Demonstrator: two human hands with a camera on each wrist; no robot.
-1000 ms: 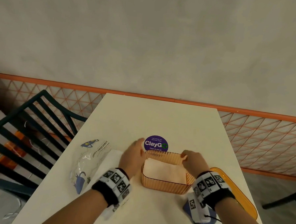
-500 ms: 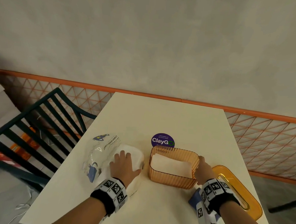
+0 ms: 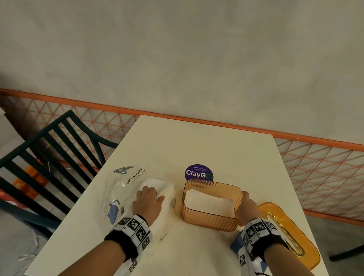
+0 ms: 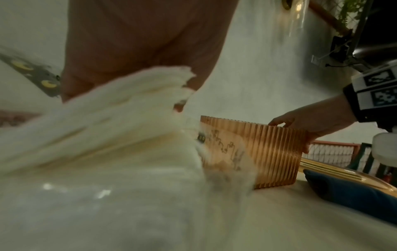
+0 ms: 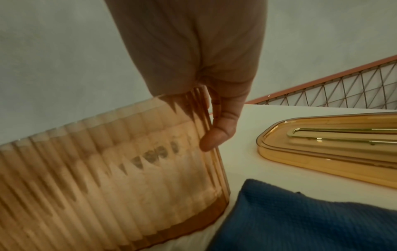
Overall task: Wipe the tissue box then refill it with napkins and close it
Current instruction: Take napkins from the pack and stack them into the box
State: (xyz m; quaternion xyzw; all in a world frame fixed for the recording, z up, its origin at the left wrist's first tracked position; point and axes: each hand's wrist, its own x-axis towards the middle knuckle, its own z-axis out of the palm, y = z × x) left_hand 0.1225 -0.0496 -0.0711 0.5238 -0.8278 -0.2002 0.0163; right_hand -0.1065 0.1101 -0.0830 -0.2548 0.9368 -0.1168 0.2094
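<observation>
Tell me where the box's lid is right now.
In the head view the lid lies flat on the table's right edge, just right of the open tissue box, behind the right hand.

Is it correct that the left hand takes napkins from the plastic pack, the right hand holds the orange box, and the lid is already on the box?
Not entirely. The lid is not on the orange box; it lies on the table to the box's right, and the box is open, as the head view shows. The left hand and right hand are as you say.
</observation>
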